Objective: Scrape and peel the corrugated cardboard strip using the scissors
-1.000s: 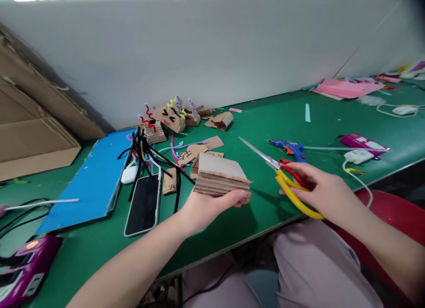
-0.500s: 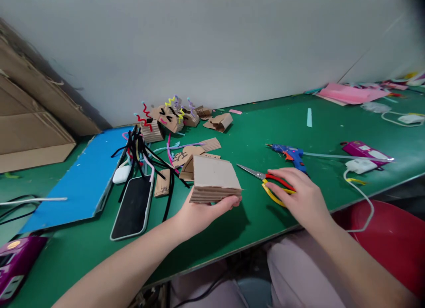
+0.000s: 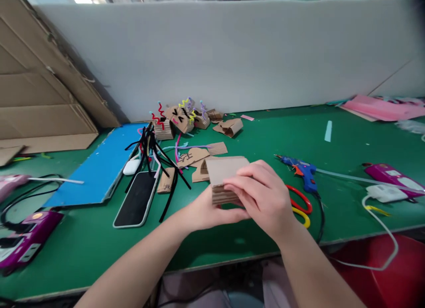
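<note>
Cardboard piece (image 3: 222, 169) faces ridges nearward, long axis perhaps crosswise; left hand (image 3: 210, 214) grips it; right hand (image 3: 265, 197) pinches its edge.

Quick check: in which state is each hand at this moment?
Left hand: closed, holding the folded corrugated cardboard piece.
Right hand: closed on the same piece, at its right side.

It looked like a craft workshop: the long green table (image 3: 259, 137) held a glue gun (image 3: 303, 168), scissors (image 3: 309, 202), black pipe cleaners (image 3: 148, 142) and pink sheets (image 3: 381, 107), while small decorated cardboard figures (image 3: 177, 118) sat near a white partition (image 3: 232, 55) and power strips (image 3: 31, 237) lay at both ends.
</note>
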`<state>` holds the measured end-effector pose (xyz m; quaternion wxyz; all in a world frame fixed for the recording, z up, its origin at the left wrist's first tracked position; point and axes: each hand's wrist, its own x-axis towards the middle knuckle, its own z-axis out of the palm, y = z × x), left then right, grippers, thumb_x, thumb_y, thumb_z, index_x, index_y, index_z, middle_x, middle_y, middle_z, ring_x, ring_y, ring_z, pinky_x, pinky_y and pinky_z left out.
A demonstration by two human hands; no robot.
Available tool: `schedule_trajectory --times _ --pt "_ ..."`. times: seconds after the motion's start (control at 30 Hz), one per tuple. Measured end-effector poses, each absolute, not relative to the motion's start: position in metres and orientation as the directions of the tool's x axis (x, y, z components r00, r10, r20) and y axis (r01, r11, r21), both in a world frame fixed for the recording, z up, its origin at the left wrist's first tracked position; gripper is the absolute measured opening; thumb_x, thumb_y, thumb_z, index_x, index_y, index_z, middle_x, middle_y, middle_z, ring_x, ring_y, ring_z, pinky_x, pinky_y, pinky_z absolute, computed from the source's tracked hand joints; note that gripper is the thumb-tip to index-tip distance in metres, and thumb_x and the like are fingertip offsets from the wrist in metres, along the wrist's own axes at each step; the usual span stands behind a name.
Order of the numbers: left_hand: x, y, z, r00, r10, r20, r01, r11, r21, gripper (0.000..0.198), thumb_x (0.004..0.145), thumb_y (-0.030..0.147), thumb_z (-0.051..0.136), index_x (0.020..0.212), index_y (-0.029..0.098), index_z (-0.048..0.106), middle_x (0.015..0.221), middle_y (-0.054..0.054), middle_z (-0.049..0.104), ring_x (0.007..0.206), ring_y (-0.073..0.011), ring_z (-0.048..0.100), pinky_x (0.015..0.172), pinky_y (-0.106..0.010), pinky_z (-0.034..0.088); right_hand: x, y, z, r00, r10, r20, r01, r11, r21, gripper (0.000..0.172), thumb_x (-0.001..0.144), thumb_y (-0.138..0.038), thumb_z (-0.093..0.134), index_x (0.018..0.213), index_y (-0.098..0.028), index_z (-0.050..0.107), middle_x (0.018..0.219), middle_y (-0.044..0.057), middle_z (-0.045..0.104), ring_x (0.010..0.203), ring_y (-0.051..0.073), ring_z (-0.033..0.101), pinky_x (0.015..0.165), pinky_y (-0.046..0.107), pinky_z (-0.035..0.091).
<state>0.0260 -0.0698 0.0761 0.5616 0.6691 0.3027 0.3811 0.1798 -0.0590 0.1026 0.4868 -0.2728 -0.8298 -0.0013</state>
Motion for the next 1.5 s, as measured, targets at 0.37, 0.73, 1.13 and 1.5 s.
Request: schedule_trajectory --times 0.37,0.73,1.13,1.5 --pt "0.011 -0.060 0.057 0.330 0.944 0.020 0.069 -0.046 0.997 0.021 0.082 0.032 0.058 0.083 0.015 0.070 0.081 -0.004 0.072 0.078 -0.0170 0.067 0.074 -0.026 0.053 0.182 -0.052 0.058 -0.338 0.620 0.709 0.531 0.747 -0.400 0.010 0.083 -0.017 0.055 0.084 -0.018 0.065 0.075 0.005 0.063 0.074 0.017 0.055 0.069 0.032 0.046" --pt "0.017 -0.060 0.047 0.349 0.928 0.129 0.341 -0.254 0.905 0.019 0.079 0.021 0.059 0.063 0.014 0.066 0.058 0.001 0.066 0.054 -0.0086 0.060 0.051 -0.014 0.045 0.180 -0.054 0.041 -0.286 0.706 0.647 0.421 0.700 -0.577 0.014 0.082 -0.017 0.058 0.091 -0.020 0.069 0.080 0.004 0.066 0.074 0.013 0.060 0.066 0.027 0.050" --pt "0.017 -0.058 0.037 0.407 0.894 0.185 0.509 -0.390 0.767 0.030 0.086 0.029 0.051 0.065 0.013 0.064 0.056 0.002 0.062 0.050 -0.0063 0.052 0.048 -0.014 0.036 0.182 -0.055 0.041 -0.276 0.824 0.495 0.437 0.566 -0.699 0.010 0.081 -0.016 0.057 0.076 -0.020 0.064 0.076 0.001 0.066 0.073 0.013 0.060 0.067 0.025 0.047" --pt "0.018 -0.057 0.034 0.385 0.913 0.133 0.519 -0.334 0.787 0.032 0.085 0.032 0.051 0.064 0.013 0.065 0.055 0.001 0.064 0.050 -0.0072 0.054 0.047 -0.015 0.037 0.182 -0.052 0.039 -0.273 0.857 0.437 0.401 0.514 -0.758 0.010 0.080 -0.015 0.057 0.073 -0.018 0.063 0.074 0.002 0.064 0.071 0.012 0.058 0.066 0.024 0.045"
